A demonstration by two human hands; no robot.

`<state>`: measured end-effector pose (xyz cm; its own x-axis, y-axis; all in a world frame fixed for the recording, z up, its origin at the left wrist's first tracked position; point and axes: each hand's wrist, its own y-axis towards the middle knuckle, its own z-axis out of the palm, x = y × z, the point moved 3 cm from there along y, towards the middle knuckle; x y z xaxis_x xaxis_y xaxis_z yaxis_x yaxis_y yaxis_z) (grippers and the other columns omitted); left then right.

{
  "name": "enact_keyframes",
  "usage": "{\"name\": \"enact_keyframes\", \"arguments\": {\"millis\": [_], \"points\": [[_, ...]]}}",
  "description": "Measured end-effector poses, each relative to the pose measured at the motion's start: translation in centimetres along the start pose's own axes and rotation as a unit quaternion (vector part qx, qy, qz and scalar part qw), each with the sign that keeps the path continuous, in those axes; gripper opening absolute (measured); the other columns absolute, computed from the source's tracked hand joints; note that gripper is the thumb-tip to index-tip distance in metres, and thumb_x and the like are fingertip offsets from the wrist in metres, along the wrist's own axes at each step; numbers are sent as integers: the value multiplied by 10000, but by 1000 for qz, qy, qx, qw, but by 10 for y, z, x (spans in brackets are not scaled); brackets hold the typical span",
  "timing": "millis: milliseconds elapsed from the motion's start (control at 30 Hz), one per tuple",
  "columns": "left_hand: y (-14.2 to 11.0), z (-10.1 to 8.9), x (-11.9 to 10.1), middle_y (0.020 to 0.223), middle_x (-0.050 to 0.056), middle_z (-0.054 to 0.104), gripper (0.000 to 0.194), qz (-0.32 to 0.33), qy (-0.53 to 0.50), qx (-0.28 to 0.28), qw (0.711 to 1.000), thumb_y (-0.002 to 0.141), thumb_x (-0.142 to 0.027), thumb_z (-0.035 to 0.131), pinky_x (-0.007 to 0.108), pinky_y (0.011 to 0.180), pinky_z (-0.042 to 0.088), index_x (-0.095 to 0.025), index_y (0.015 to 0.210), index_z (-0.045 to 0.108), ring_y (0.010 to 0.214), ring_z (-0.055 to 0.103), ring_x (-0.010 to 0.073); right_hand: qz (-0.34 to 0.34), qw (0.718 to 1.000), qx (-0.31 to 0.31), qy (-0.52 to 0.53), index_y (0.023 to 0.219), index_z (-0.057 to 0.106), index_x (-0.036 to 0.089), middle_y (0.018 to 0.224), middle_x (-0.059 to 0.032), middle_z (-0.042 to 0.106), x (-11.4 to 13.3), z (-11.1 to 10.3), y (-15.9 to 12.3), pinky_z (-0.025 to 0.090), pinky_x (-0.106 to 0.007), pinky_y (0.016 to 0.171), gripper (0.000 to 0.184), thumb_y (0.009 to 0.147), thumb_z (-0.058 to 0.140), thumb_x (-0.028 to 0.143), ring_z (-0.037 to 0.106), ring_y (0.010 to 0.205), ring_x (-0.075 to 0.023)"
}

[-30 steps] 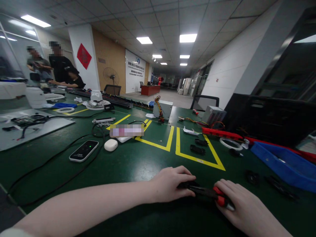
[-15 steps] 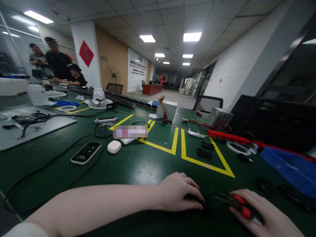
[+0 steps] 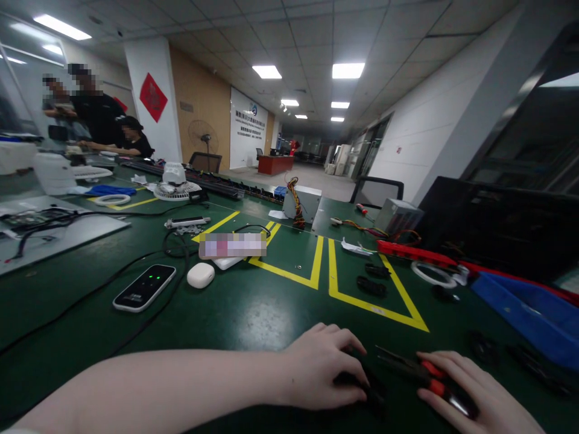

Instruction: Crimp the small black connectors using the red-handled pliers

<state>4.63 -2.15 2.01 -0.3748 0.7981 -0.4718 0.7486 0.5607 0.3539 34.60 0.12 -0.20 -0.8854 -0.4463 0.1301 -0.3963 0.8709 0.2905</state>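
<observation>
My left hand [image 3: 325,367] lies low on the green table with its fingers curled round a black cable bundle [image 3: 376,393], mostly hidden and dark. To the right, my right hand [image 3: 482,389] grips red-handled pliers [image 3: 438,378]. The thin jaws of the pliers point left toward my left hand, slightly parted and apart from the bundle. Two similar black bundles [image 3: 371,286] lie inside the yellow tape outline beyond my hands. More black coils [image 3: 483,348] rest to the right, near a blue tray [image 3: 529,307].
A black device with green lights [image 3: 145,288], a white rounded case [image 3: 201,275] and a long black cable [image 3: 90,314] lie at the left. Metal power supply boxes [image 3: 304,205] stand farther back. A dark monitor [image 3: 506,226] is at the right. Other people [image 3: 97,114] are at the far left.
The pliers have drawn back to the right, away from the black bundle, and their jaws have parted. My left hand keeps hold of the bundle. The view has shifted slightly.
</observation>
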Motion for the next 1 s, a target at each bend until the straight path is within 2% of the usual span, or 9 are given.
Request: {"name": "enact_keyframes", "arguments": {"millis": [100,200,300,433,567,700,800,900,1000], "points": [[0,0,-2,1213,44,586,180,-18,-13,-7,1000,877,-340,647,367,955,424,-215,1000,687,1096,559,218,-1,1000,15,-7,1194,627,286,1198,-100,651,3,-7,-3,539,-439,904,506,766,637,555,627,1079,-308],[0,0,-5,1198,39,595,169,-41,-36,-19,998,865,-357,654,375,945,415,-224,962,693,1076,560,218,26,999,34,-12,1295,564,293,1308,-110,590,-5,-17,-13,488,-491,973,646,722,676,570,574,1170,-329],[0,1,-6,1184,26,603,130,-53,-56,-23,997,889,-328,622,378,942,399,-236,940,699,1077,556,216,60,996,66,6,1332,537,294,1355,-111,556,-12,-29,-22,491,-480,975,719,689,700,571,565,1188,-329],[2,4,-7,1127,21,629,95,-70,-63,-24,995,885,-276,623,361,912,392,-233,887,707,1045,570,209,84,991,91,46,1300,568,289,1323,-85,578,-3,-43,-26,490,-404,989,585,754,653,483,573,1182,-280],[4,8,-7,1044,13,660,69,-83,-80,-24,993,863,-223,637,338,900,379,-230,882,704,996,583,191,102,989,105,33,1258,592,253,1275,-86,574,14,-50,-25,461,-397,1013,562,706,652,336,569,1155,-266],[5,11,-5,1027,5,675,100,-89,-99,-25,991,848,-180,643,335,921,368,-225,928,681,989,583,182,104,991,85,-11,1196,607,218,1187,-97,591,26,-53,-25,482,-416,948,529,668,619,233,579,1070,-263],[5,13,-5,1061,8,668,72,-87,-101,-22,991,843,-165,640,331,917,372,-216,877,677,1008,577,186,94,992,69,-38,1096,627,226,1095,-87,621,34,-52,-24,489,-449,881,360,742,568,238,594,983,-254],[5,12,-8,1069,4,656,80,-89,-90,-22,992,841,-155,632,337,921,372,-219,856,677,1013,572,189,91,992,40,-74,1056,626,209,1064,-94,638,41,-52,-24,437,-508,928,326,733,594,228,589,989,-274],[6,10,-13,1076,3,652,107,-83,-60,-11,995,834,-132,621,346,928,368,-221,851,678,1023,566,197,88,992,15,-86,1065,620,193,1082,-103,640,45,-51,-24,432,-504,922,345,721,603,211,584,998,-282]]}}
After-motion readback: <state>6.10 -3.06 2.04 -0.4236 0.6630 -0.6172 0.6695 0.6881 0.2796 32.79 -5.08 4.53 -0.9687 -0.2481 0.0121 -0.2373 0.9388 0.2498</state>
